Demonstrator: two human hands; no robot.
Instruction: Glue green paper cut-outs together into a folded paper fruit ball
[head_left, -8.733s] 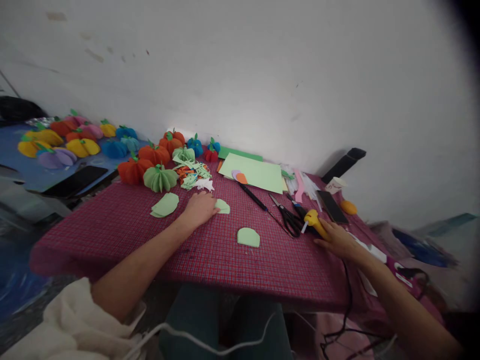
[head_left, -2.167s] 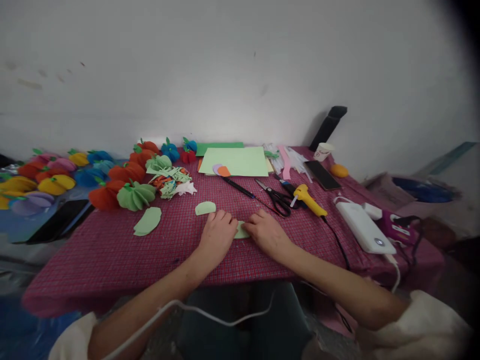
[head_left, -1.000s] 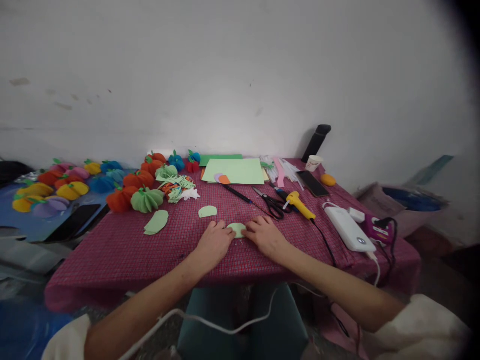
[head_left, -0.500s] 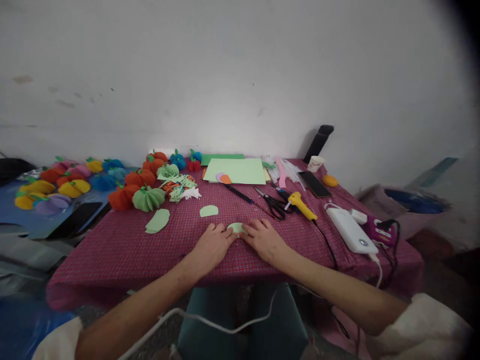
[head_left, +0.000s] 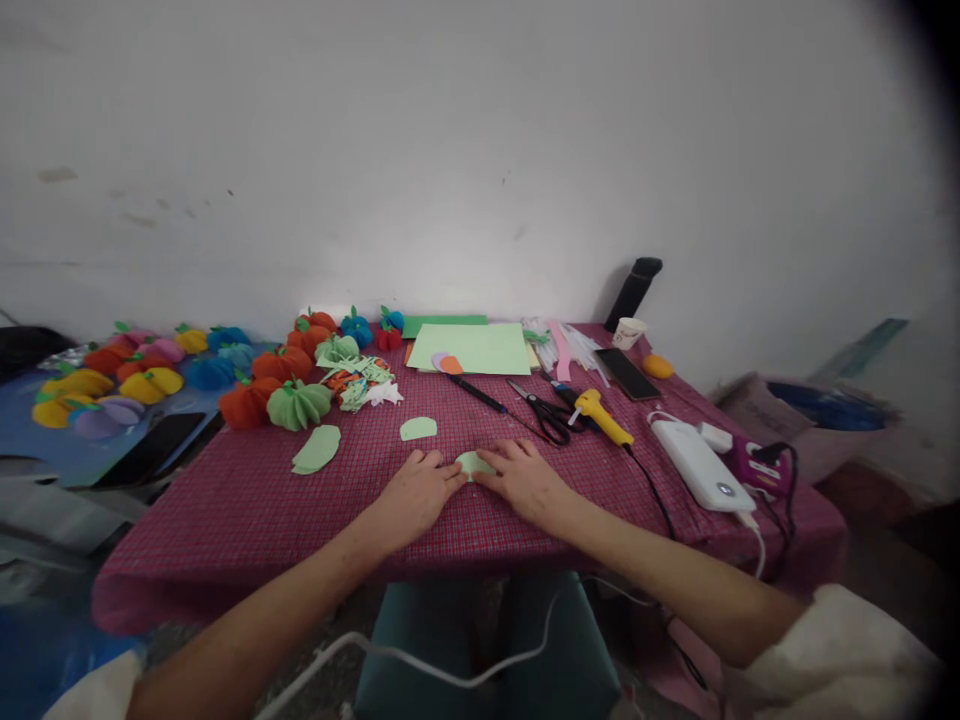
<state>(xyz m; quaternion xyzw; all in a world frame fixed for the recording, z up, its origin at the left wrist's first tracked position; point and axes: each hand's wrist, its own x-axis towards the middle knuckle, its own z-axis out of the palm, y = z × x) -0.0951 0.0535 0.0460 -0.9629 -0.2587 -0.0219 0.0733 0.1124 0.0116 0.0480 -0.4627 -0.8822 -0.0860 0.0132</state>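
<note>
A small light green paper piece [head_left: 472,463] with a rounded top lies at the front of the table between my hands. My left hand [head_left: 420,490] pinches its left edge with the fingertips. From the other side my right hand [head_left: 529,480] presses its fingers on the right part, hiding some of it. Just beyond is another half-round green paper piece [head_left: 418,429]. To the left rests a small stack of green paper cutouts [head_left: 316,450].
Paper pumpkins [head_left: 298,405] and paper scraps [head_left: 358,380] crowd the left. Green sheets [head_left: 472,347] lie at the back. Toward the right are scissors [head_left: 551,415], a yellow glue gun [head_left: 602,415], a phone [head_left: 628,373], a paper cup [head_left: 628,332] and a white power bank [head_left: 697,462].
My left hand has slid slightly left along the paper piece, and more of the piece now shows. The view has shifted a little; the other things stay in place.
</note>
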